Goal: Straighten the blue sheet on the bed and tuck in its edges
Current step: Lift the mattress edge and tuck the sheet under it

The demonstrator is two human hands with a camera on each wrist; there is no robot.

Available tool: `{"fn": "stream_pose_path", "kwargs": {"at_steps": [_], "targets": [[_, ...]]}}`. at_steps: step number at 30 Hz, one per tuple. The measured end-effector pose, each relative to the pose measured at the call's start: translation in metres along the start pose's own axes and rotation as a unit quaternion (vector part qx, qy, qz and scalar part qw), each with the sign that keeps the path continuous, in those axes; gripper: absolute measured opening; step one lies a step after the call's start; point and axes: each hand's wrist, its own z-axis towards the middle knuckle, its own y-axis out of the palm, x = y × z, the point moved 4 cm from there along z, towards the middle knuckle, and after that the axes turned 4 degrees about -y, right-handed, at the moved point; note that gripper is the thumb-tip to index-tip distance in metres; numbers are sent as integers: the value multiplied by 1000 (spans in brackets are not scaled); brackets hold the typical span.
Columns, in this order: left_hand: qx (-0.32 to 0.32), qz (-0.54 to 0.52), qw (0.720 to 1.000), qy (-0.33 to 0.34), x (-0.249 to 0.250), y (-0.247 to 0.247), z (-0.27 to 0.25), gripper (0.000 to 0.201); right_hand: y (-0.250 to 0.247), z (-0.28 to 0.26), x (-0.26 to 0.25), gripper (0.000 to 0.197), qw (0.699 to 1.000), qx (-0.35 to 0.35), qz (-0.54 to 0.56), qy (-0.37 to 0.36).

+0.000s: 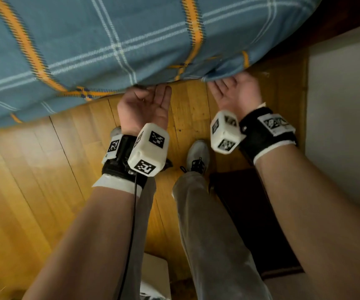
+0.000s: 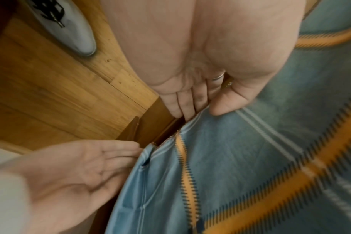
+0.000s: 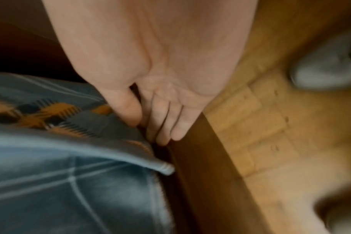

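The blue plaid sheet (image 1: 109, 40) with orange stripes covers the bed and hangs over its near edge. My left hand (image 1: 147, 101) is palm up at that edge, its straight fingers (image 2: 182, 107) slid under the sheet (image 2: 250, 158) beside the wooden bed frame (image 2: 150, 126), thumb resting on the cloth. My right hand (image 1: 235, 92) is palm up near the bed's corner. Its fingers (image 3: 162, 123) push into the gap between the sheet (image 3: 50, 182) and the frame rail (image 3: 200, 158). The right hand (image 2: 80, 166) also shows in the left wrist view. The fingertips of both hands are hidden.
A wooden plank floor (image 1: 44, 169) lies below the bed. My grey shoe (image 1: 197, 154) stands between the hands. A dark piece of furniture (image 1: 250, 213) and a white surface (image 1: 343, 105) close in on the right. A white object (image 1: 155, 271) sits near my legs.
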Motion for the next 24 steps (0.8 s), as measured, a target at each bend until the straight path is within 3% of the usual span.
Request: {"fn": "stream_pose_path", "kwargs": {"at_steps": [5,7,10,12,18,22,24], "targets": [[12,-28,999,9,-5,3,2,16,-26,-12,-5,59,993,-80,-63,-57],[16,-39,999,17,-7,5,-2,16,-15,-11,-5,49,983,-78,-145,-84],[8,-48,999,15,-8,5,-4,14,-7,-1,-6,21,962,49,-215,-159],[11,-62,998,10,-7,3,-4,11,-6,5,-1,15,956,85,-220,-173],[29,-81,996,-3,-6,2,-7,27,7,30,-9,11,974,101,-172,-107],[30,-86,996,-2,-9,2,-8,20,16,21,-3,20,996,33,-74,-21],[13,-68,998,-1,-9,3,-8,10,18,15,5,29,999,19,35,5]]}}
